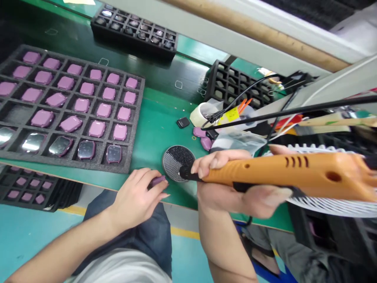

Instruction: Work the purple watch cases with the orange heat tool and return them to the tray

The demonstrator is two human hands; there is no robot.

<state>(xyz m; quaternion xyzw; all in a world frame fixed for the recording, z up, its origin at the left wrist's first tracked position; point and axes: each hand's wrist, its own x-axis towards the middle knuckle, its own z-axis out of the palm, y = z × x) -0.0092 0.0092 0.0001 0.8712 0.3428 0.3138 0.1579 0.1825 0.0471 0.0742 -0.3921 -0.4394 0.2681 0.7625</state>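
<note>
In my right hand (229,188) I grip an orange electric screwdriver (282,173). Its black nose end (188,173) reaches over a round dish (172,154) with a perforated surface, partly covered with tiny dark screws. My left hand (141,192) is closed around a purple watch case (157,181) at the table's front edge, just left of the dish. The fingers hide most of that case. To the left lies a dark foam tray (133,155) with purple watch cases in its compartments; those in the front row show shiny dark screens.
Behind the dish lie a black watch piece (183,122), loose purple cases (203,137) and a roll of tape (203,112). Black cables (259,114) cross the right side. A white fan guard (330,206) stands behind the screwdriver. More foam trays (135,29) stand farther back.
</note>
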